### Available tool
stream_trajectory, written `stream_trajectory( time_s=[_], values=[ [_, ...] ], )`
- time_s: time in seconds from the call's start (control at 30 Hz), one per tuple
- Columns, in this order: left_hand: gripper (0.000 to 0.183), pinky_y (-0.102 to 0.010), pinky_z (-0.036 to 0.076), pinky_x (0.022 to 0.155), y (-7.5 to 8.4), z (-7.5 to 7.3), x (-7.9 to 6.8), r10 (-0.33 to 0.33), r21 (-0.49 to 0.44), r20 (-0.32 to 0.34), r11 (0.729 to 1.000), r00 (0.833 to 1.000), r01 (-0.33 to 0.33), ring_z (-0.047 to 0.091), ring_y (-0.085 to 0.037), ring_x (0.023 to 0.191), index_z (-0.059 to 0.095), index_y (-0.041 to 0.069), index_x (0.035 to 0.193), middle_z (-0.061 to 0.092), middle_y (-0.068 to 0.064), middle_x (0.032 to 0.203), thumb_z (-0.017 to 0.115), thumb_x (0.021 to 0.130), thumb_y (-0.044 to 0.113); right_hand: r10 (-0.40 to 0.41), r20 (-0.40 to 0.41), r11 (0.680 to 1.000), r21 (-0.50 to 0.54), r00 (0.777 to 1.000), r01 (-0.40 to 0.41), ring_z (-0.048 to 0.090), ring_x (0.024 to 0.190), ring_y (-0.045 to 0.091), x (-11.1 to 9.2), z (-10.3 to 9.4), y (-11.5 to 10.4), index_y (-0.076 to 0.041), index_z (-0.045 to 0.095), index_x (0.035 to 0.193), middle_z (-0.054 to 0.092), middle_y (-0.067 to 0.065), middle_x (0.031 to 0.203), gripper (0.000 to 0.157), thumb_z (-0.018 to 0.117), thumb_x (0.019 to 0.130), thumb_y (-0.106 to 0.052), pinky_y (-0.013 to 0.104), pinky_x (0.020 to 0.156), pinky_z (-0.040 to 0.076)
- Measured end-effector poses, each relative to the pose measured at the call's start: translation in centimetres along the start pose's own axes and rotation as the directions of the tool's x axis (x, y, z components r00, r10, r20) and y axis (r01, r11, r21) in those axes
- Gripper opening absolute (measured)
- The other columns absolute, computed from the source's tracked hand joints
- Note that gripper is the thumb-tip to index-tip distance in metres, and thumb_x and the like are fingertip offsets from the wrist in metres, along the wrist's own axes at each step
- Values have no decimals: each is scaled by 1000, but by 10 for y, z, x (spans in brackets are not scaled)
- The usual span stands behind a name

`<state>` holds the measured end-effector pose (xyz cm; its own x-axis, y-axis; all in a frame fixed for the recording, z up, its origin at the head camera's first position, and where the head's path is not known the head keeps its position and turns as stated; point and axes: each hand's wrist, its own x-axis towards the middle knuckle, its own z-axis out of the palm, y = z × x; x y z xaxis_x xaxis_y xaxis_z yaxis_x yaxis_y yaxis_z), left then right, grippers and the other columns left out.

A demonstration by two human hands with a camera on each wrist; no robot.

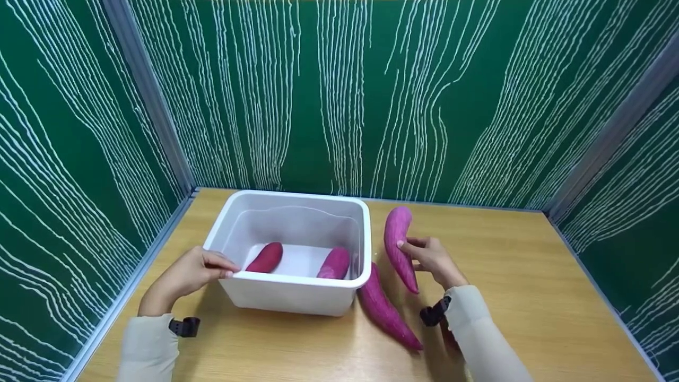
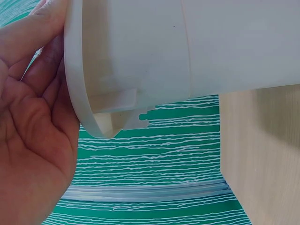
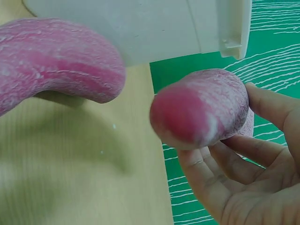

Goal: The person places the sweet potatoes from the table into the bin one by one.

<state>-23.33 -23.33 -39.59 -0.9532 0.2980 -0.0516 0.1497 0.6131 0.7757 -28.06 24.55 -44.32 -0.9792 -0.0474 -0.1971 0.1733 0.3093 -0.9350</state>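
Right of the rectangular white plastic bin (image 1: 286, 298), the curved, streaked magenta vegetable (image 1: 396, 231) is best steadied in the right grip (image 1: 435, 260), closed around its middle, with the bin's rim (image 1: 297, 279) pinched by the left grip (image 1: 193, 268).

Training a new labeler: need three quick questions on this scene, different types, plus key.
1. How many sweet potatoes show inside the white bin?
2. True or false: the right hand is empty.
3. Fill in: the left hand touches the bin's ____.

Key:
1. Two.
2. False; it holds another sweet potato, outside the bin.
3. Rim.
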Motion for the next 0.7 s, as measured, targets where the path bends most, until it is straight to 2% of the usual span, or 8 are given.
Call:
stream_trajectory(
  time_s=[0.2, 0.4, 0.7],
  values=[
    [14, -49, 48, 93, -2, 0, 1, 2, 6, -1, 1000, 1000, -2, 55, -31, 107, 79, 8, 96, 71, -10, 104, 71, 86, 1, -25, 4, 999, 27, 1000, 25, 64, 92, 20, 0, -1, -9, 11, 50, 133, 63, 18, 113, 54, 64, 96, -26, 39, 82, 55],
    [15, -53, 45, 95, -1, 0, 0, -11, 0, 3, 1000, 1000, 11, 54, -33, 109, 79, 8, 97, 71, -11, 105, 71, 86, 0, -29, 14, 1000, 10, 999, 29, 63, 96, 22, 1, -3, -19, 9, 49, 135, 62, 19, 116, 58, 64, 96, -30, 41, 85, 54],
    [15, -52, 47, 94, -1, -1, 0, 10, 8, 0, 1000, 1000, -10, 56, -33, 108, 79, 8, 95, 71, -10, 103, 71, 85, 0, -49, 24, 999, -7, 999, 49, 64, 97, 25, 3, -3, -29, 6, 52, 134, 65, 17, 111, 56, 66, 94, -31, 40, 83, 55]
  ],
)
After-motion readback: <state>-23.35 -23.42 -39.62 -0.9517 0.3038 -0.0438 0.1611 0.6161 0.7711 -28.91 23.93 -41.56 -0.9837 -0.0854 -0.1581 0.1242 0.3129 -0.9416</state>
